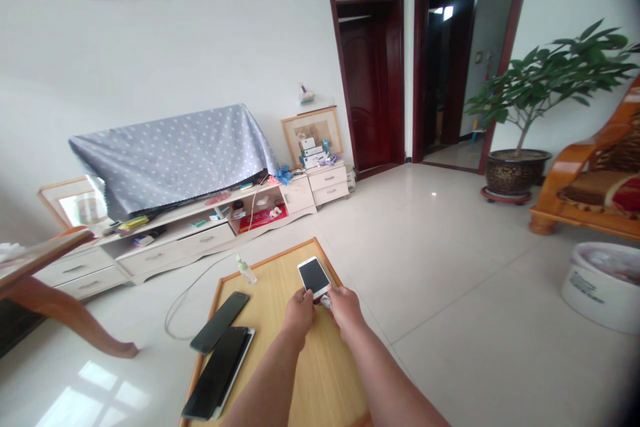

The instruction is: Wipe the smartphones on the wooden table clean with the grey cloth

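Both my hands reach over a low bamboo-topped table (273, 293) with an orange wooden rim. A white smartphone (314, 277) with a dark screen lies at the table's far end, and my left hand (299, 315) grips its lower left corner. My right hand (345, 310) is at the phone's lower right end, pinching a small white object (325, 301) whose exact kind I cannot tell. Nearer me lie a black smartphone (220, 322) and a larger dark phone (217, 373) with a pale edge. A small clear pump bottle (246, 270) stands near the far rim.
A thin white cable (187, 307) curves across the tiled floor left of the table. Behind it stand a low white TV cabinet (170, 240) and a cloth-covered television (173, 160). A wooden table edge (40, 260) juts in at left; a white tub (603, 287) sits at right.
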